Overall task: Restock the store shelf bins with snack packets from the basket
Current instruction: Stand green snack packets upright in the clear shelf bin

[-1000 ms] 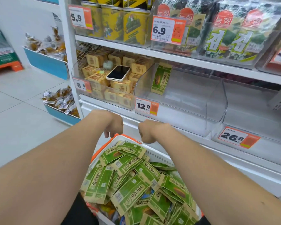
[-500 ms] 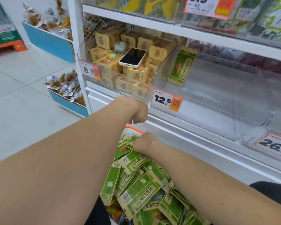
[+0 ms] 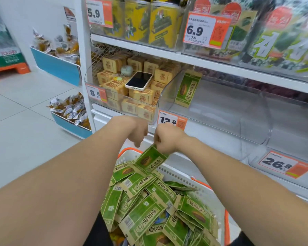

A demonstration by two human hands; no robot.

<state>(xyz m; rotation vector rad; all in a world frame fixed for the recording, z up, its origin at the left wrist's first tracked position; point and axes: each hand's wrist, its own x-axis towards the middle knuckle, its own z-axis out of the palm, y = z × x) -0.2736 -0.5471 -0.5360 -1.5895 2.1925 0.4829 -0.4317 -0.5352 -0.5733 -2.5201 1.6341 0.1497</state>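
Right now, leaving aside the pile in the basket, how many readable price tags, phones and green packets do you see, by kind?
Readable price tags: 5
Phone: 1
Green packet standing in the clear bin: 1
Held green packet in the right hand: 1
Total: 8

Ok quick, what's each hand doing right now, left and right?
Left hand: fingers loosely curled, holding nothing.
Right hand: pinching a green snack packet by its top edge, above the basket.
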